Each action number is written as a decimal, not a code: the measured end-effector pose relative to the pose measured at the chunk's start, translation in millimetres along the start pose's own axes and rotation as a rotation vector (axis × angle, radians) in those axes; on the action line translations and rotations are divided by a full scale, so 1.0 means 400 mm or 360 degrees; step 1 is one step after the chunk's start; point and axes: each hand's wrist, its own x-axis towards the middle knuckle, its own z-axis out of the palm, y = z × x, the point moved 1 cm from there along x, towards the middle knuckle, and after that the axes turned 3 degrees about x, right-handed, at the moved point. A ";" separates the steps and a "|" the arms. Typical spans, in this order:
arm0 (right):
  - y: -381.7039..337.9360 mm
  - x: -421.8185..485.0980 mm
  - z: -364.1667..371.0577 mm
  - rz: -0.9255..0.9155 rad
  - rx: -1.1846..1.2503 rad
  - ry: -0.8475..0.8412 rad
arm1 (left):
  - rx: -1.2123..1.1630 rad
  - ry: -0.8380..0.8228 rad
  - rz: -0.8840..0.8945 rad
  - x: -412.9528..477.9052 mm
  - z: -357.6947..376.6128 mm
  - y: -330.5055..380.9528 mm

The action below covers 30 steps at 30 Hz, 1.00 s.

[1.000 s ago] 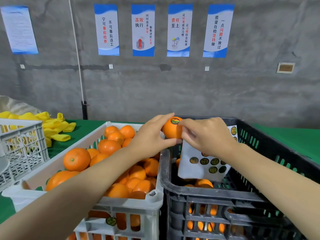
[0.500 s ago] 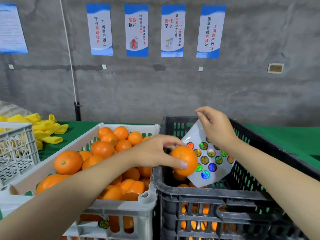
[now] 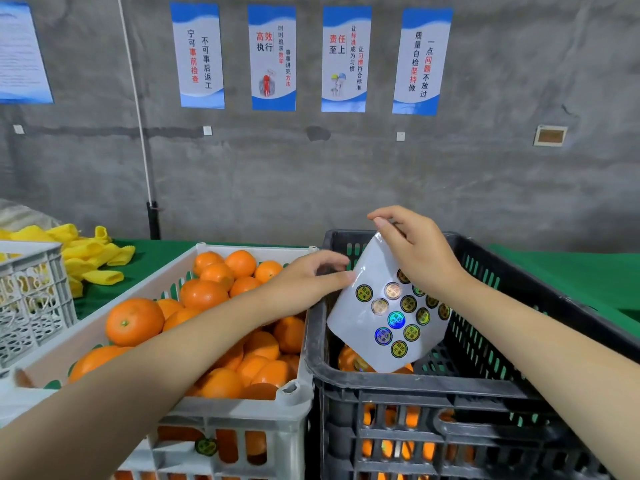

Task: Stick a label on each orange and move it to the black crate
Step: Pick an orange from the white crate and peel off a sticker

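My right hand [image 3: 420,252] pinches a white label sheet [image 3: 360,327] with several round shiny stickers and holds it over the black crate [image 3: 398,380]. My left hand [image 3: 303,284] hovers at the black crate's left rim with its fingers relaxed and holds nothing; its thumb tip is at the sheet's left edge. Labelled oranges [image 3: 350,358] lie in the black crate, partly hidden by the sheet. The white crate [image 3: 242,408] on the left holds several oranges [image 3: 134,321].
Another white crate [image 3: 33,296] stands at the far left. Yellow foam sleeves [image 3: 93,259] lie behind it on the green tabletop [image 3: 571,277]. A grey wall with posters runs along the back.
My left hand has let the labelled orange go into the black crate and risen to the sheet's edge. My right hand has stayed up, holding the label sheet.
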 end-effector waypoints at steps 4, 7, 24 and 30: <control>-0.007 -0.004 0.003 0.0012 -0.0014 0.0009 | -0.0260 -0.0081 -0.0043 0.005 -0.002 -0.006; -0.009 -0.006 -0.001 0.0028 -0.0092 0.0140 | -0.0368 -0.0065 -0.0014 0.009 -0.006 -0.011; -0.030 -0.018 0.034 -0.0182 -0.0204 -0.0379 | -0.0514 0.0431 0.0015 0.017 -0.024 -0.006; -0.029 -0.013 0.024 -0.0110 -0.0120 -0.0408 | -0.0428 0.0394 0.0082 0.013 -0.029 -0.003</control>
